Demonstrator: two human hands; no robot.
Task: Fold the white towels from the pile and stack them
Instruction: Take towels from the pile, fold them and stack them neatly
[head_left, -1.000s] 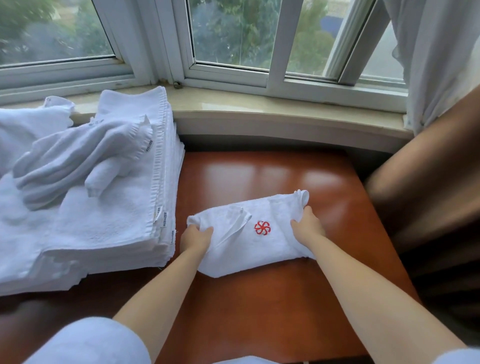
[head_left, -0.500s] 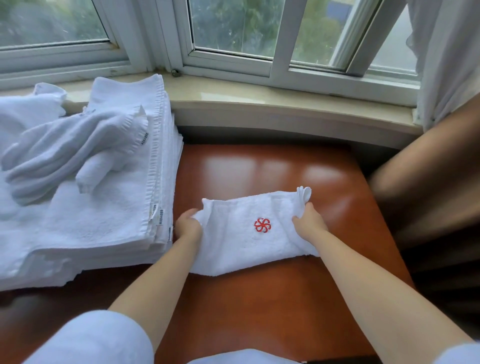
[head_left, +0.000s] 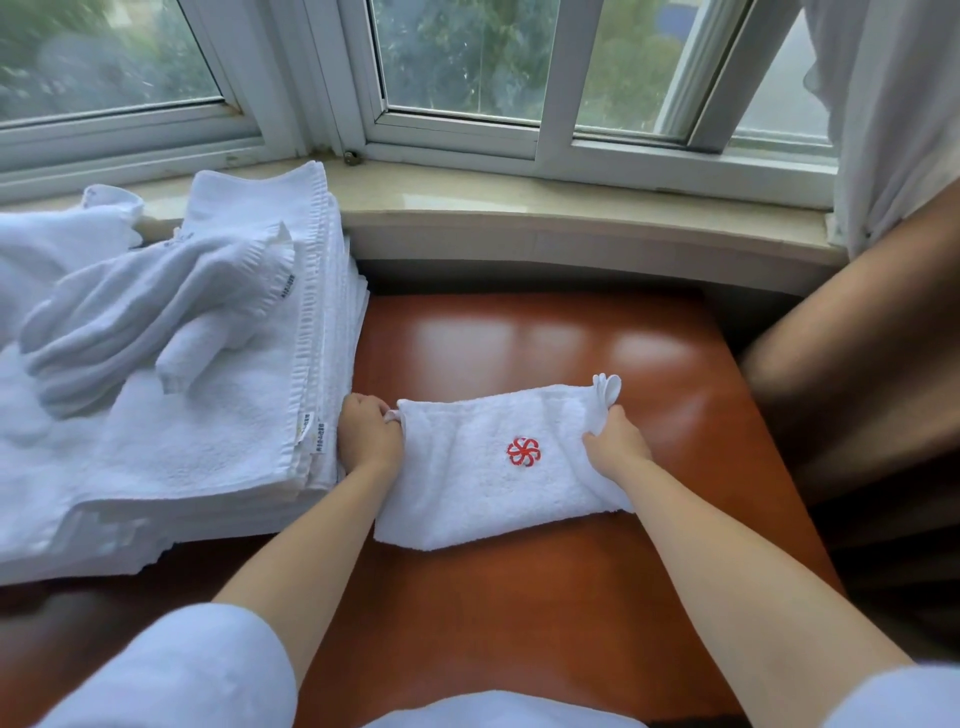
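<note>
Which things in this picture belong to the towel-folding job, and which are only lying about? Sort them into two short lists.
Part of the job:
small white terry towel with a red flower emblem
left hand and right hand, pinching its ends
stack of flat white towels
crumpled white towel on the stack

Only lying about:
glossy reddish-brown wooden table
pale stone windowsill
white curtain

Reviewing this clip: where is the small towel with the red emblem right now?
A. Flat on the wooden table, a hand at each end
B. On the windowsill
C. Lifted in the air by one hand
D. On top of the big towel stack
A: the small towel lies on the wooden table, with the left hand and right hand each keeping a grip on one end.
</note>
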